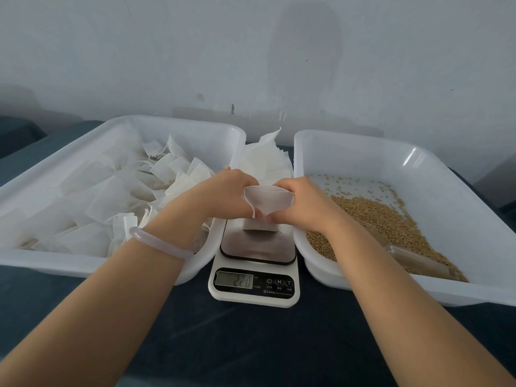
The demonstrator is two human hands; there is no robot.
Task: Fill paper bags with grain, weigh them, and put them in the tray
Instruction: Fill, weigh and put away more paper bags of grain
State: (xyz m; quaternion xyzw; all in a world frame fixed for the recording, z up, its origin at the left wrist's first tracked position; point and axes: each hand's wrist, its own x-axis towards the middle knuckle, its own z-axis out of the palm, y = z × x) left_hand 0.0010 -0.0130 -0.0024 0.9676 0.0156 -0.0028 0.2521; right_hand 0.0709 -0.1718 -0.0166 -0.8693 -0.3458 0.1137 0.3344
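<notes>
One paper bag [266, 201] pinched between left hand [223, 194], right hand [304, 202], atop scale [257, 248].

The scale [254, 283] sits on the table [251, 344] straight before me, between two trays. The left tray [55, 263] holds a heap of bags [111, 196]. The right tray [418, 289] holds the grain [385, 216], with a scoop [418, 262] lying in it at the near side. Behind the scale, between the trays, lies a stack of bags [265, 160]. On the scale stands a bag [266, 201], pinched between my left hand [223, 195] and my right hand [304, 205].
</notes>
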